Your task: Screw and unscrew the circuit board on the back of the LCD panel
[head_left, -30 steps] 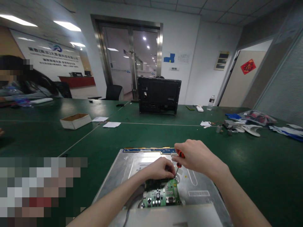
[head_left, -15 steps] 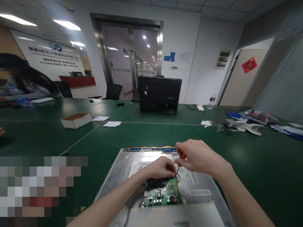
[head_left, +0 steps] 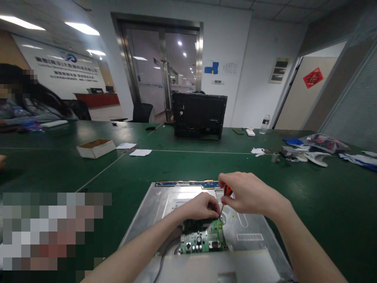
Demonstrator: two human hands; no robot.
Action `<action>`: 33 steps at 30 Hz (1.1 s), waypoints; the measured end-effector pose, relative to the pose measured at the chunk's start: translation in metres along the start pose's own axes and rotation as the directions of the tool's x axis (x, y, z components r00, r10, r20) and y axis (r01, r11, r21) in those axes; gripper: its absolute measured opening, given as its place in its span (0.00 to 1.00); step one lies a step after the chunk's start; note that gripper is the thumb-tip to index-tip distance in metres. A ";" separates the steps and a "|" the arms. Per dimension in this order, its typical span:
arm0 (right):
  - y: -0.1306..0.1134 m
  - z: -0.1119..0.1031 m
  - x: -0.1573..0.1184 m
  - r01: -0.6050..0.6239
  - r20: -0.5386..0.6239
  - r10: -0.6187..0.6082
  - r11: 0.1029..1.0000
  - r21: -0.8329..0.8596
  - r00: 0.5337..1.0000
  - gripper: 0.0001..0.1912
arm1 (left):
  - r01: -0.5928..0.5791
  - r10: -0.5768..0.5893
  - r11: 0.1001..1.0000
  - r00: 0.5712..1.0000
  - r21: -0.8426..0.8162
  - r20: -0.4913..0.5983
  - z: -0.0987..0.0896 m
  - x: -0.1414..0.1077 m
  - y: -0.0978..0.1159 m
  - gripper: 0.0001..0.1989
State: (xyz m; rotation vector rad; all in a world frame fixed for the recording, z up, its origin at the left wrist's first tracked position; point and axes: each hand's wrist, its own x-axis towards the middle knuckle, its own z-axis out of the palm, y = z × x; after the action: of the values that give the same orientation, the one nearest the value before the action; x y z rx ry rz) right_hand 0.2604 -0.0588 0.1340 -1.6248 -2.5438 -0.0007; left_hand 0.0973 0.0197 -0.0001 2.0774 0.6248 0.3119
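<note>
A silver metal panel (head_left: 250, 239), like the back of a flat screen, lies before me with a green circuit board (head_left: 203, 237) on it. My right hand (head_left: 247, 192) is closed round the red and black handle of a screwdriver (head_left: 226, 193). Its shaft slants down, the tip at the board's upper right corner. My left hand (head_left: 202, 206) is over the board's far edge, thumb and fingers curled together by the screwdriver tip; whatever they pinch is hidden. A narrow blue circuit strip (head_left: 184, 184) runs along the panel's far edge.
Across the green table (head_left: 176, 167) stands a black monitor housing (head_left: 200, 116). An open cardboard box (head_left: 96, 149) and papers (head_left: 140, 152) lie left; a bottle (head_left: 264, 124), metal parts (head_left: 290, 152) and a plastic bag (head_left: 324, 142) are right. A person (head_left: 32, 98) sits at far left.
The view has shifted slightly. Both hands stay at the same corner of the board, and the right hand on the screwdriver has turned only a little.
</note>
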 end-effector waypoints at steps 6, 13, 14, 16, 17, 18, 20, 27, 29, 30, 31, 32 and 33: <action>-0.002 -0.002 0.001 -0.027 0.013 0.028 0.999 -0.027 1.000 0.05 | 0.025 -0.025 1.000 1.000 0.001 -0.015 0.000 -0.001 0.007 0.06; 0.000 -0.003 -0.001 -0.008 0.030 0.009 1.000 -0.013 1.000 0.06 | 0.025 -0.024 0.999 1.000 0.023 -0.012 -0.001 -0.001 0.009 0.05; 0.001 -0.003 -0.002 0.016 0.036 -0.016 1.000 0.017 0.999 0.07 | 0.021 -0.021 1.000 1.000 0.024 -0.010 -0.001 -0.001 0.010 0.05; 0.001 -0.003 -0.003 0.030 0.048 -0.032 0.999 0.042 0.998 0.08 | 0.015 -0.015 0.999 1.000 0.033 -0.011 -0.002 -0.001 0.010 0.05; 0.001 -0.003 -0.002 0.019 0.048 -0.020 0.999 0.030 0.999 0.08 | 0.015 -0.015 0.999 1.000 0.039 -0.011 -0.002 -0.001 0.010 0.05; 0.001 -0.003 -0.001 -0.002 0.042 0.002 1.000 0.005 0.999 0.07 | 0.016 -0.016 0.999 1.000 0.045 -0.011 -0.002 -0.001 0.010 0.05; -0.001 -0.001 0.003 -0.044 0.020 0.046 0.997 -0.058 0.999 0.05 | 0.015 -0.015 0.999 1.000 0.046 -0.008 -0.001 -0.001 0.009 0.05; -0.002 0.000 0.004 -0.035 0.006 0.035 0.997 -0.069 0.999 0.08 | -0.014 0.014 0.999 1.000 0.037 0.003 -0.002 0.000 0.008 0.04; -0.002 -0.001 0.001 0.018 0.021 -0.017 1.000 -0.008 1.000 0.07 | -0.014 0.014 0.999 1.000 0.033 0.000 -0.002 0.001 0.008 0.05; -0.001 -0.002 0.000 0.032 0.027 -0.032 0.999 0.013 0.999 0.07 | -0.008 0.008 0.999 1.000 0.031 0.001 -0.002 0.001 0.008 0.05; -0.001 -0.002 0.000 0.035 0.032 -0.036 0.999 0.021 0.999 0.06 | -0.002 0.002 1.000 1.000 0.031 0.005 -0.001 0.001 0.007 0.05; -0.001 -0.002 0.001 0.027 0.031 -0.027 1.000 0.016 0.999 0.06 | 0.003 -0.003 0.999 1.000 0.032 0.011 -0.001 0.001 0.007 0.04; -0.001 -0.002 0.002 0.010 0.024 -0.010 1.000 0.001 1.000 0.05 | 0.005 -0.006 0.999 1.000 0.034 0.015 -0.001 0.001 0.007 0.04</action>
State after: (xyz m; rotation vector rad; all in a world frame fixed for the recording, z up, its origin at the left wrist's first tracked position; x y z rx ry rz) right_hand 0.2588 -0.0575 0.1362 -1.6217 -2.5693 0.0187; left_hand 0.0995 0.0180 0.0062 2.1081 0.6301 0.2836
